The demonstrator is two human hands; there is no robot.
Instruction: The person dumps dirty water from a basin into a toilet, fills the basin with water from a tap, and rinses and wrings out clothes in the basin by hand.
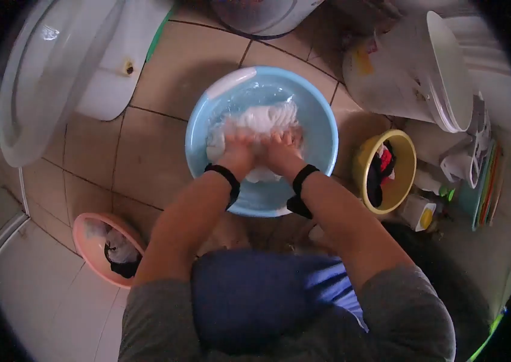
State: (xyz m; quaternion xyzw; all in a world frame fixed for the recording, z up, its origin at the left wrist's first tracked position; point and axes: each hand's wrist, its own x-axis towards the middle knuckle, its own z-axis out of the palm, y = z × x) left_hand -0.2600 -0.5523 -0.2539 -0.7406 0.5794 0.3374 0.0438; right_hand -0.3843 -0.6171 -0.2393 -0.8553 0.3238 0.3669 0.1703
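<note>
A wet white cloth (270, 117) lies bunched in the water of a light blue basin (323, 120) on the floor. Both of my hands are down in the basin, side by side. My left hand (238, 149) is closed on the cloth, its fingertips blurred by water and motion. Close to it, my right hand (284, 146) has its fingers curled into the same cloth. Splashed water partly hides the fingers. Each wrist wears a black band.
A yellow basin (411, 157) with dark and red clothes stands on the right. At lower left is a pink basin (89, 241) holding clothes. A white bucket (388, 75) stands upper right, a toilet (107, 90) upper left. Brown tiles (146, 163) cover the floor.
</note>
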